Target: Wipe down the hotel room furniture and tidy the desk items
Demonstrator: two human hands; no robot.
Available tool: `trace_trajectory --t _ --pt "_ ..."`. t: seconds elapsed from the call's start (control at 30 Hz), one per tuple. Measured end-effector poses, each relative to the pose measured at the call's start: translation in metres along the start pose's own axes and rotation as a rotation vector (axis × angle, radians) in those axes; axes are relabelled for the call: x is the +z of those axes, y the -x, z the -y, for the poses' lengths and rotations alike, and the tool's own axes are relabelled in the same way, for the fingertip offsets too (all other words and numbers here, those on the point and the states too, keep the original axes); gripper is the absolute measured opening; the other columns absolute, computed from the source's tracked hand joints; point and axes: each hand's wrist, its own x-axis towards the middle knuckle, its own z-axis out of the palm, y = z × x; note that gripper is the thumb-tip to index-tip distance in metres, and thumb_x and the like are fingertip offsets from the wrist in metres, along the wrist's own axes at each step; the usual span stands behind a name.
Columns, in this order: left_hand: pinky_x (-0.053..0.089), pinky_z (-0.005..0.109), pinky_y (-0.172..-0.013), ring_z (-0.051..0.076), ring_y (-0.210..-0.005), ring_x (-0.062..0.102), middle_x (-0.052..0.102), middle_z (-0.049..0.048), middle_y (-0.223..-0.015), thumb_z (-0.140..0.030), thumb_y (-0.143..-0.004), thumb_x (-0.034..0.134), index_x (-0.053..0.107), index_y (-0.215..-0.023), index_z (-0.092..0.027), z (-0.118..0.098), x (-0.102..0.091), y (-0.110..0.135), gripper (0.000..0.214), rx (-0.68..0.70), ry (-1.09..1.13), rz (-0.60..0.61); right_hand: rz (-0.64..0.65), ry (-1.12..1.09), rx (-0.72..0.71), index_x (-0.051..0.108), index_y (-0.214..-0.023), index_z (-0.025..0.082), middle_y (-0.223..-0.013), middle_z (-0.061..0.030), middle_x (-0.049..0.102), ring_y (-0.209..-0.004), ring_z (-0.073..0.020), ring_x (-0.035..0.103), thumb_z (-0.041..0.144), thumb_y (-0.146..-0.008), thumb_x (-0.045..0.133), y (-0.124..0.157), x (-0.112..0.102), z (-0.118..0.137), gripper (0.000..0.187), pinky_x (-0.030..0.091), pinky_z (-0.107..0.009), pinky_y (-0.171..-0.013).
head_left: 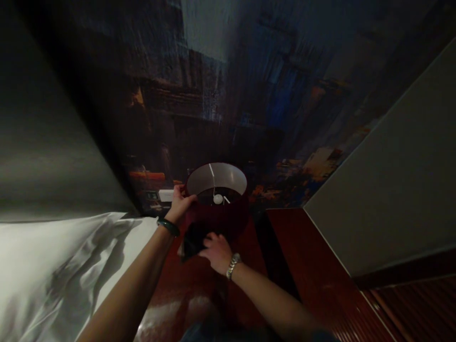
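A dark red lampshade (228,213) with a pale lining stands against the wall, its open top facing me and a round white bulb (218,199) inside. My left hand (180,205) is closed on the left side of its rim, thumb at the edge and fingers outside. Below the shade's front, my right hand (216,250) has its fingers bent on a black cloth (195,240). The cloth bunches in front of the shade's lower left, and I cannot tell whether it touches the shade. The lamp's base is hidden.
The lamp is on a glossy red-brown tabletop (313,266) crossed by a dark strip (272,256). White bedding (71,266) lies at the left. A white box-like plate (166,195) and a socket (152,195) sit on the painted wall (221,95). A pale wall (399,166) bounds the right.
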Motion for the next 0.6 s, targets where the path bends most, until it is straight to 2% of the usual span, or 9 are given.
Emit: trace_trajectory --t 0.07,0.13,0.17,0.27,0.37,0.43,0.5,0.53,0.6 --pt "0.044 0.026 -0.06 0.015 -0.069 0.053 0.058 0.0018 -0.086 -0.021 -0.047 0.067 0.043 -0.104 -0.021 -0.003 0.004 0.001 0.062 0.004 -0.022 0.013 0.184 -0.116 0.114 0.074 -0.109 0.031 -0.107 -0.0048 0.071 -0.108 -0.0248 0.056 0.014 -0.083 0.06 0.028 0.06 -0.016 0.034 0.047 -0.037 -0.087" --pt "0.048 0.028 -0.07 0.017 -0.08 0.057 0.059 0.0033 -0.091 -0.019 -0.048 0.069 0.048 -0.106 -0.02 -0.006 0.008 0.0 0.062 0.022 -0.043 0.0 0.235 -0.29 0.285 0.074 -0.11 0.029 -0.108 -0.0058 0.072 -0.103 -0.0224 0.062 0.004 -0.076 0.058 0.073 0.105 -0.035 0.046 0.049 -0.034 -0.089" --pt "0.049 0.03 -0.077 0.019 -0.087 0.058 0.061 0.0049 -0.095 -0.018 -0.049 0.07 0.05 -0.109 -0.019 -0.007 0.01 -0.001 0.063 0.029 -0.054 -0.003 0.22 -0.385 0.373 0.074 -0.111 0.027 -0.108 -0.0059 0.073 -0.102 -0.021 0.064 0.0 -0.074 0.053 0.096 0.118 -0.047 0.051 0.049 -0.033 -0.09" --pt "0.045 0.042 -0.103 0.026 -0.116 0.055 0.059 0.0122 -0.128 -0.021 -0.057 0.076 0.052 -0.128 -0.018 -0.005 0.013 0.0 0.075 0.072 -0.075 -0.04 0.103 -0.578 0.561 0.073 -0.114 0.022 -0.113 -0.0058 0.073 -0.108 -0.017 0.064 -0.007 -0.069 0.042 0.152 0.115 -0.09 0.062 0.048 -0.028 -0.097" --pt "0.032 0.056 -0.116 0.032 -0.135 0.042 0.038 0.0104 -0.155 -0.033 -0.072 0.078 0.039 -0.146 -0.023 0.019 0.003 0.015 0.084 0.094 -0.101 -0.155 0.0 -0.473 0.604 0.07 -0.12 0.022 -0.123 -0.0042 0.07 -0.115 -0.0154 0.06 -0.008 -0.068 0.039 0.161 0.088 -0.149 0.068 0.044 -0.028 -0.105" --pt "0.032 0.062 -0.114 0.034 -0.137 0.041 0.04 0.0078 -0.155 -0.035 -0.077 0.075 0.041 -0.145 -0.026 0.057 -0.016 0.04 0.076 0.038 -0.18 -0.287 0.017 -0.33 0.59 0.065 -0.128 0.027 -0.133 -0.0011 0.065 -0.119 -0.0155 0.057 -0.007 -0.072 0.038 0.139 0.081 -0.199 0.071 0.043 -0.029 -0.106" --pt "0.036 0.054 -0.113 0.034 -0.134 0.046 0.046 0.0066 -0.151 -0.039 -0.078 0.073 0.047 -0.141 -0.024 0.115 -0.044 0.087 0.07 -0.115 -0.324 -0.412 0.092 -0.253 0.552 0.057 -0.137 0.031 -0.142 0.0001 0.058 -0.127 -0.0165 0.052 -0.005 -0.078 0.039 0.101 0.091 -0.253 0.071 0.041 -0.031 -0.108" --pt "0.036 0.047 -0.114 0.032 -0.133 0.047 0.046 0.0055 -0.151 -0.05 -0.081 0.068 0.046 -0.142 -0.02 0.151 -0.06 0.121 0.071 -0.261 -0.414 -0.407 0.137 -0.243 0.529 0.054 -0.14 0.03 -0.146 -0.0011 0.055 -0.133 -0.0179 0.049 -0.002 -0.081 0.042 0.079 0.103 -0.281 0.069 0.039 -0.033 -0.111" --pt "0.039 0.043 -0.112 0.032 -0.135 0.045 0.045 0.011 -0.151 -0.058 -0.078 0.063 0.041 -0.143 -0.015 0.225 -0.089 0.208 0.082 -0.561 -0.464 -0.474 0.221 -0.247 0.509 0.048 -0.145 0.025 -0.152 -0.0078 0.047 -0.142 -0.0238 0.039 0.006 -0.086 0.049 0.041 0.135 -0.327 0.062 0.032 -0.041 -0.117"
